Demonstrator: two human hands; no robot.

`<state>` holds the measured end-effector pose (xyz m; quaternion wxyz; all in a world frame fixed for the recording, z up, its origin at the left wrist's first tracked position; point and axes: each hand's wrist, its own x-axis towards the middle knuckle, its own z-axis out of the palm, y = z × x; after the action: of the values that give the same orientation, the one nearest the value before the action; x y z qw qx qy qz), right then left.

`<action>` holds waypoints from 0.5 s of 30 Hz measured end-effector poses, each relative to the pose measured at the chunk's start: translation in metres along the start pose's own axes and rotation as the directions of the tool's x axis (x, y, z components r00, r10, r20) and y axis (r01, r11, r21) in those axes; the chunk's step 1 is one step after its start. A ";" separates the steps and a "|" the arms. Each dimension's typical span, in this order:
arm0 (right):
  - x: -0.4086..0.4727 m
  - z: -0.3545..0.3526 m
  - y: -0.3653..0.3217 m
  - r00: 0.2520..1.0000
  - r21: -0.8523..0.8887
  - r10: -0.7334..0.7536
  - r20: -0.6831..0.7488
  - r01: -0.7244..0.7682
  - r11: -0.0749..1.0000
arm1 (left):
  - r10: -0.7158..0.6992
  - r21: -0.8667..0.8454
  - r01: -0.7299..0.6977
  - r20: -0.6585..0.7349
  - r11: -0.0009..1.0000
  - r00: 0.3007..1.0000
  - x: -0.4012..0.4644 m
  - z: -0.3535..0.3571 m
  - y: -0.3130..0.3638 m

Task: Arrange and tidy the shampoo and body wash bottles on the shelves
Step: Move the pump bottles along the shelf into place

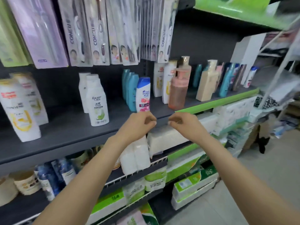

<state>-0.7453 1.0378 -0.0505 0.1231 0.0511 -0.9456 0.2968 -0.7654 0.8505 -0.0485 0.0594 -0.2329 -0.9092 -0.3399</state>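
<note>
Head & Shoulders bottle [143, 95] standing upright just beyond the left hand [139, 123].
Both hands are hovering loosely curled, holding nothing; right hand [181, 123] sitting farther right.

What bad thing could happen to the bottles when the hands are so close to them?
1. The blue-capped white bottle stands right at the shelf edge, just above the left hand. A bump could tip it off.
2. The pink pump bottle is also near the edge, close to the right hand, and looks tall enough to topple.
3. The teal bottles stand packed in a row, so one knock might fell several.
</note>
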 end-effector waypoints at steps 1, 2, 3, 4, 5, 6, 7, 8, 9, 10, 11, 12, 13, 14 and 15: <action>0.006 -0.013 0.014 1.000 0.002 -0.014 -0.004 0.014 1.000 | -0.005 -0.006 0.005 -0.020 1.000 1.000 0.012 0.010 0.013; 0.012 -0.027 0.028 1.000 0.010 -0.022 -0.005 0.022 1.000 | -0.009 -0.010 0.009 -0.037 1.000 0.999 0.024 0.020 0.026; 0.019 -0.040 0.042 1.000 0.024 -0.027 -0.005 0.027 0.999 | -0.011 -0.012 0.010 -0.049 1.000 0.999 0.037 0.029 0.038; 0.025 -0.053 0.055 0.999 0.036 -0.036 -0.005 0.036 0.999 | -0.013 -0.012 0.012 -0.061 1.000 0.998 0.050 0.038 0.051; 0.031 -0.065 0.068 0.999 0.041 -0.051 -0.007 0.052 0.998 | -0.016 -0.016 0.014 -0.076 1.000 0.997 0.063 0.046 0.063; 0.038 -0.078 0.079 0.997 0.039 -0.070 -0.013 0.070 0.997 | -0.015 -0.022 0.013 -0.092 1.000 0.996 0.076 0.054 0.075; 0.044 -0.090 0.091 0.996 0.036 -0.087 -0.024 0.088 0.995 | -0.012 -0.030 0.009 -0.105 0.999 0.994 0.089 0.062 0.087; 0.051 -0.101 0.102 0.995 0.032 -0.097 -0.038 0.098 0.995 | -0.005 -0.039 0.001 -0.118 0.999 0.993 0.102 0.069 0.098; 0.058 -0.112 0.113 0.994 0.032 -0.101 -0.052 0.103 0.994 | -0.003 -0.052 -0.005 -0.136 0.999 0.991 0.116 0.075 0.107; 0.066 -0.121 0.124 0.993 0.035 -0.101 -0.065 0.103 0.994 | -0.002 -0.071 -0.009 -0.160 0.997 0.987 0.129 0.081 0.117; 0.075 -0.129 0.136 0.992 0.040 -0.102 -0.081 0.106 0.994 | -0.006 -0.092 -0.011 -0.185 0.996 0.983 0.143 0.088 0.124; 0.085 -0.136 0.148 0.989 0.044 -0.104 -0.100 0.109 0.993 | -0.011 -0.114 -0.013 -0.210 0.993 0.978 0.157 0.094 0.131; 0.096 -0.142 0.160 0.987 0.051 -0.102 -0.124 0.109 0.993 | -0.018 -0.138 -0.014 -0.227 0.990 0.974 0.170 0.101 0.138; 0.107 -0.147 0.171 0.984 0.064 -0.099 -0.149 0.109 0.992 | -0.020 -0.166 -0.020 -0.237 0.986 0.971 0.184 0.108 0.144; 0.120 -0.152 0.181 0.980 0.079 -0.098 -0.173 0.113 0.990 | -0.016 -0.192 -0.032 -0.243 0.981 0.970 0.199 0.114 0.148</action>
<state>-0.8607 1.2704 0.0019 0.2157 0.0813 -0.9138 0.3345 -0.8669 1.0981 0.0053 0.1487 -0.1980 -0.8565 -0.4528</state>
